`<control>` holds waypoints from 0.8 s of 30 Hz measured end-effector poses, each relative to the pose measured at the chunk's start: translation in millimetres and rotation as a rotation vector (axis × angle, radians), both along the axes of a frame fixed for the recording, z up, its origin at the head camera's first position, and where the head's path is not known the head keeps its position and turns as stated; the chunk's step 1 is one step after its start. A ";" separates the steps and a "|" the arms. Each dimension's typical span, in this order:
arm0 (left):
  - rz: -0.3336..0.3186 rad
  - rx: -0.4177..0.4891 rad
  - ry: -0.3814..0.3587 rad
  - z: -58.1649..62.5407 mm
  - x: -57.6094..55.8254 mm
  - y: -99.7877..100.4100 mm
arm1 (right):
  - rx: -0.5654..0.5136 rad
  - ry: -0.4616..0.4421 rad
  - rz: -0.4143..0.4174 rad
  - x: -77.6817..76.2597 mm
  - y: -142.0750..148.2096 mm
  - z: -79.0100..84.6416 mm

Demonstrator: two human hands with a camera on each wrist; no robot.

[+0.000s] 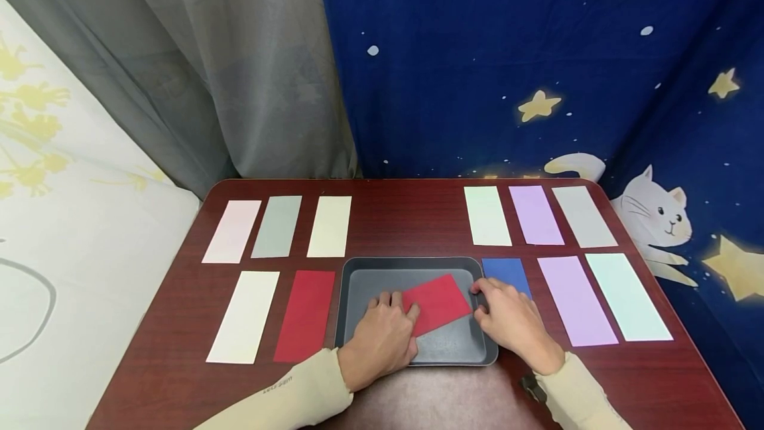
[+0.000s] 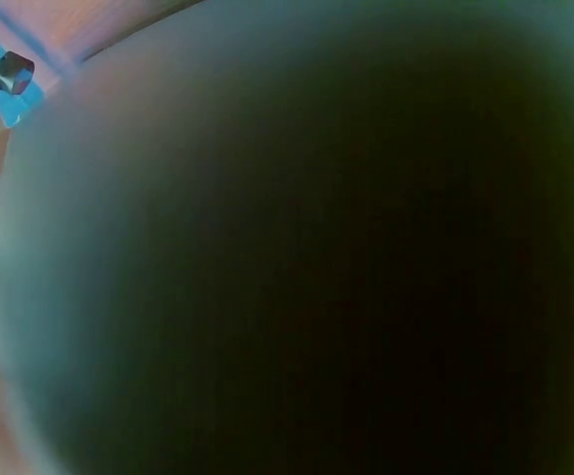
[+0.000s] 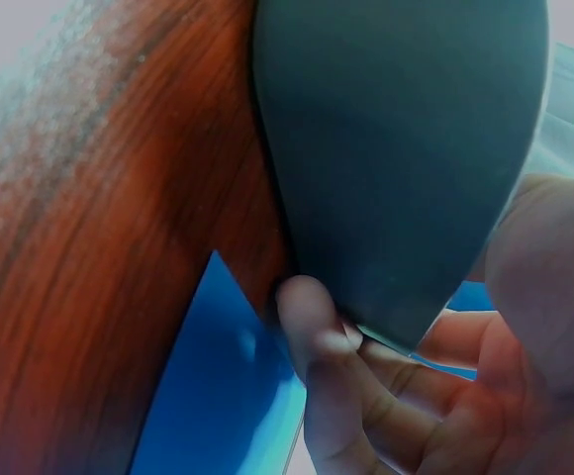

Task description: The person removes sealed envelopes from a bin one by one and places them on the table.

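A dark grey metal tray [image 1: 444,356] sits near the middle of the table. A red paper card [image 1: 438,304] lies slanted within the tray. My left hand [image 1: 382,340] grips the card's left end, and the hand covers that end. At the tray's right side, my right hand [image 1: 513,320] holds the rim, with curled fingers [image 3: 312,307] against the tray's edge in the right wrist view. A blue paper card [image 1: 504,273] lies beside the tray, partly behind the right hand. The left wrist view is mostly dark and blurred, so the left fingertips do not show there.
Left of the tray lie a second red card [image 1: 306,314], a cream card [image 1: 243,317] and several pale cards behind. To the right are a lilac card [image 1: 577,300], a mint card [image 1: 629,297] and several more. Curtains [image 1: 430,85] hang behind the table.
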State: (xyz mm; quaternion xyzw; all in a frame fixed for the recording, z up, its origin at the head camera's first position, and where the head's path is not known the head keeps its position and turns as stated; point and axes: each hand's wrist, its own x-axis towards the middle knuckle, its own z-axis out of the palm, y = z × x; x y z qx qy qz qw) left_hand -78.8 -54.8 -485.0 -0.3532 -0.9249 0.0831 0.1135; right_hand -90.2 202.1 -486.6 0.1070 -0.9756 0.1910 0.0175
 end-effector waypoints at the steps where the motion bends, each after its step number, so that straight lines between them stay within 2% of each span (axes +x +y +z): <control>1: -0.003 -0.004 0.001 -0.2 -0.3 -0.1 | 0.000 0.001 0.001 -0.1 0.0 0.1; 10: -0.021 0.020 0.022 -0.7 -2.2 -0.3 | 0.000 -0.001 0.001 -0.7 -0.2 0.2; 13: -0.003 0.021 -0.007 -0.8 -3.4 -1.0 | 0.000 -0.001 0.001 -0.7 -0.2 0.0; 20: 0.082 0.056 -0.134 -2.4 -8.0 -2.2 | -0.001 -0.004 0.002 0.1 -0.8 0.3; 24: 0.091 0.076 -0.149 -3.5 -9.2 -2.5 | 0.001 -0.005 0.002 0.2 -0.8 -0.1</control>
